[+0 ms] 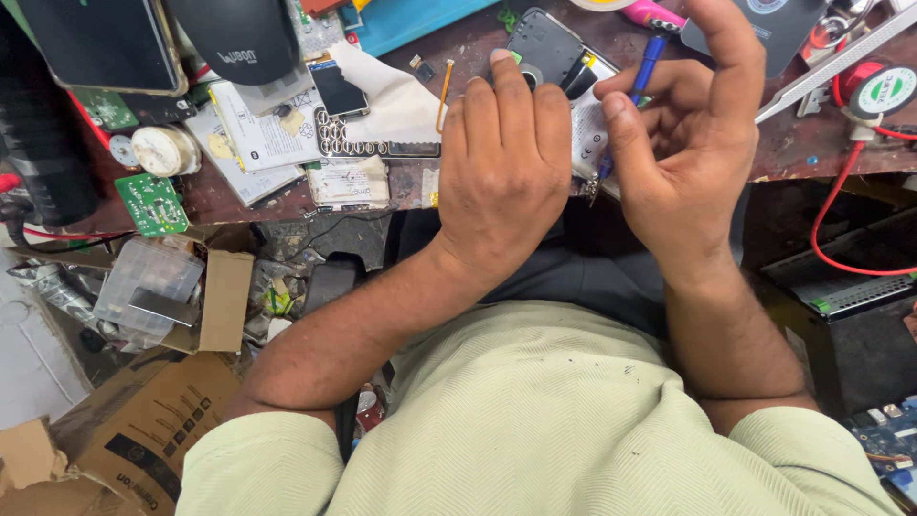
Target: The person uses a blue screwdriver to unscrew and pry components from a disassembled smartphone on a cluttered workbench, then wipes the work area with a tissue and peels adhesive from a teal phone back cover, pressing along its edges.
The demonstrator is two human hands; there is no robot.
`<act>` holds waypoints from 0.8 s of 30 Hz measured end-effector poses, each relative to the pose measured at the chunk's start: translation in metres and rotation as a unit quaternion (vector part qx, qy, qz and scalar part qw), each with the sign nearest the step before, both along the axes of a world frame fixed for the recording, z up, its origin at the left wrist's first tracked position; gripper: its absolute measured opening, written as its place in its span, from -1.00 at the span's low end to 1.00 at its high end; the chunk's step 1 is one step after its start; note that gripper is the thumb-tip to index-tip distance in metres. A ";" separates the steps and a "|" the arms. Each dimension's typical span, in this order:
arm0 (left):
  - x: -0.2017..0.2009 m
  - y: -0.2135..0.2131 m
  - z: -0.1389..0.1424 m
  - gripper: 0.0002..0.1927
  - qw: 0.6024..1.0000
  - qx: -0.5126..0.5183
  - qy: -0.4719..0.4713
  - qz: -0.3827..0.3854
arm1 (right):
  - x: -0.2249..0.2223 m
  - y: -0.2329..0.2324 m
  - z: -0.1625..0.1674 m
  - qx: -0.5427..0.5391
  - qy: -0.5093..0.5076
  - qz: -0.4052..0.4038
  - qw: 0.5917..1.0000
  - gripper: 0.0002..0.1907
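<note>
Grey opened phone (559, 57) lies under left hand (501, 172)

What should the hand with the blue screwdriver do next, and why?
Probably turn the slim blue-handled screwdriver gently in place. The right hand pinches it with its tip down on the opened phone with its back cover off, while the left hand presses that phone flat on the worn brown workbench. The tip itself is hidden.
</note>
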State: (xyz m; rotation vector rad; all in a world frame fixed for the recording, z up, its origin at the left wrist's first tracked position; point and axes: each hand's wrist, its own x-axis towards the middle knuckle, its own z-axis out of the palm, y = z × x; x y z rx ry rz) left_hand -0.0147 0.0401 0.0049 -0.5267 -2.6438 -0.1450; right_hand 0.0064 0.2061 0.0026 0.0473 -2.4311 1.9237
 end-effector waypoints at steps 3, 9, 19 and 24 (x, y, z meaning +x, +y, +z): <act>-0.003 0.001 -0.002 -0.95 1.000 -0.009 0.011 0.010 | -0.004 -0.003 0.003 0.043 0.017 0.006 0.999 -0.41; -0.011 -0.009 0.007 -0.88 0.994 0.103 -0.035 -0.008 | -0.009 -0.009 0.008 0.063 0.022 0.019 0.998 -0.41; -0.015 -0.068 0.051 -0.94 0.923 0.347 -0.168 0.004 | -0.006 -0.002 0.003 0.036 -0.020 0.012 0.999 -0.38; -0.015 -0.096 0.058 -0.85 0.837 0.491 -0.241 0.004 | -0.004 0.001 0.000 0.004 -0.026 0.010 1.000 -0.37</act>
